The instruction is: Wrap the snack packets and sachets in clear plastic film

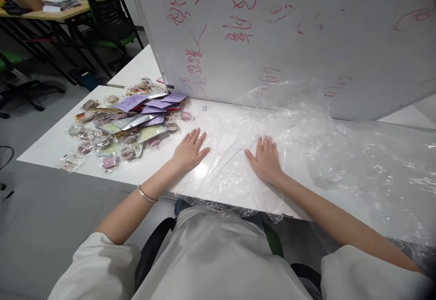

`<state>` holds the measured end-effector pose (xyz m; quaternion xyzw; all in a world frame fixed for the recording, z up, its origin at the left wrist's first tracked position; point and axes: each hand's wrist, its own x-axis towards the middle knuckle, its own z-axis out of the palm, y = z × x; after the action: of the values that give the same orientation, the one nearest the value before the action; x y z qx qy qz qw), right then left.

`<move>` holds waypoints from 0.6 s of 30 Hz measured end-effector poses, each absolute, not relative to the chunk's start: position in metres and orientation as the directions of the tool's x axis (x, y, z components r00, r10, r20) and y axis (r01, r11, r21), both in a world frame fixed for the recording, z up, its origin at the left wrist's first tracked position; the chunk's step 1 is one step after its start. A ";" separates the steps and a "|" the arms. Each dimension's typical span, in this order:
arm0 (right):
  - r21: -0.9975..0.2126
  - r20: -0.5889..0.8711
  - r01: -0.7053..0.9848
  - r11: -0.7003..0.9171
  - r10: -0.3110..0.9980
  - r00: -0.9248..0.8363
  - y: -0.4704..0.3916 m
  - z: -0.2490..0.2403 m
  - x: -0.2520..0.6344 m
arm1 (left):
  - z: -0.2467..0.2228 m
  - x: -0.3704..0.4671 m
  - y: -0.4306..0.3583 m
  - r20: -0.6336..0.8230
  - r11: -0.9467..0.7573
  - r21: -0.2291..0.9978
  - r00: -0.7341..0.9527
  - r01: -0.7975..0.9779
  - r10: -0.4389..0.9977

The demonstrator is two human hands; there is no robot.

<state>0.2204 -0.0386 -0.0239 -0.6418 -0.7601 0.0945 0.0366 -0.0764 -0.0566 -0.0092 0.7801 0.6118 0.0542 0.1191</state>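
A clear plastic bag (228, 172) lies spread over the white table in front of me, its near edge hanging past the table's front. My left hand (189, 152) rests flat with fingers apart at the bag's left side. On the right side of the same bag, my right hand (266, 160) is also laid flat, thumb out. Neither hand grips anything. To the left of my left hand sits a heap of small wrapped snacks (105, 142), topped by several purple packets (131, 102) and silvery ones.
A large pile of crumpled clear plastic (371, 172) covers the table's right side. A whiteboard (299, 54) with red writing stands along the back edge. A small square item (204, 108) lies near its foot. A black chair (105, 9) and a desk (64, 14) are beyond.
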 end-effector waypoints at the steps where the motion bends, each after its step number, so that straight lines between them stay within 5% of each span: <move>1: -0.170 -0.062 0.977 0.132 0.988 -0.144 -0.038 -0.025 0.223 | -0.008 -0.077 -0.056 -0.053 -0.206 0.244 0.225 0.948 0.973; 5: -0.129 -0.046 0.988 0.081 0.995 -0.088 -0.038 -0.027 0.226 | 0.003 -0.085 -0.050 0.026 -0.205 0.233 0.204 0.951 0.979; 11: -0.113 0.097 0.967 0.228 0.971 -0.218 -0.045 -0.014 0.220 | 0.048 -0.146 -0.012 0.456 -0.006 0.147 -0.063 0.989 0.888; 18: -0.170 0.399 0.864 0.473 0.835 -0.379 -0.059 0.012 0.226 | 0.072 -0.181 0.029 0.149 0.202 -0.097 -0.186 0.975 0.971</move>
<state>0.2256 -0.0594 0.0124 -0.5121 -0.8296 -0.0332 0.2198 -0.1809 0.0288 0.0718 0.6318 0.7700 0.0097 -0.0888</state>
